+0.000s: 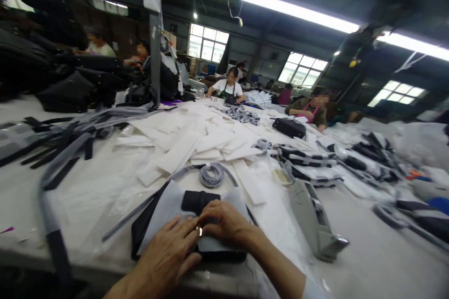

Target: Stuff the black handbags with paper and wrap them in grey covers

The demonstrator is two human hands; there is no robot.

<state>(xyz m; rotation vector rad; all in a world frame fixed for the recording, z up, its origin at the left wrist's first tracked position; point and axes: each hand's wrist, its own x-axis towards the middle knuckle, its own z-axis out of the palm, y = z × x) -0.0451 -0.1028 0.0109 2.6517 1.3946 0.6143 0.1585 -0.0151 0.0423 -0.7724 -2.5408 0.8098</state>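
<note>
A black handbag (pixel 231 256) lies on the table in front of me, with a sheet of pale tissue paper (pixel 164 208) over its front. A black flap tab (pixel 199 200) runs down the middle over the paper. My left hand (pixel 171 250) rests flat on the paper, fingers stretched toward the tab's lower end. My right hand (pixel 224 224) is curled, thumb and fingers closed around the tab's end. Between the hands shows a shiny metal clasp (pixel 199 231). The right fingertips are partly hidden. A wrapped coil of strap (pixel 211 174) sits just beyond the bag.
White paper sheets (pixel 206 140) lie heaped behind the bag. To the right stands a grey tape dispenser (pixel 312 219). Wrapped straps (pixel 66 138) trail over the left side, near a metal post (pixel 155 56). Several people work farther back, among piles of black bags (pixel 66 91).
</note>
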